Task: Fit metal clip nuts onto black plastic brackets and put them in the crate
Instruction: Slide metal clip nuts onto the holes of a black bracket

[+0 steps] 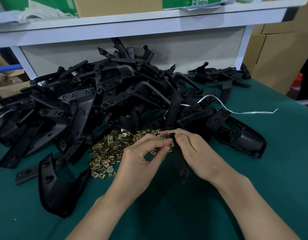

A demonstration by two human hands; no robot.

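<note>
While right hand (193, 149) grips the bracket (184, 171), long axis pointing away from the person, left hand (144, 153) pinches a clip nut (171, 144) touching its far end from the left. Next push goes rightward, I'd say.

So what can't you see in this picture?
Head view:
- The crate: not in the picture at all.
- The nut: mostly hidden by left hand fingertips.
- The bracket: middle covered by right hand.
- The box on shelf: cut off by top edge.
</note>
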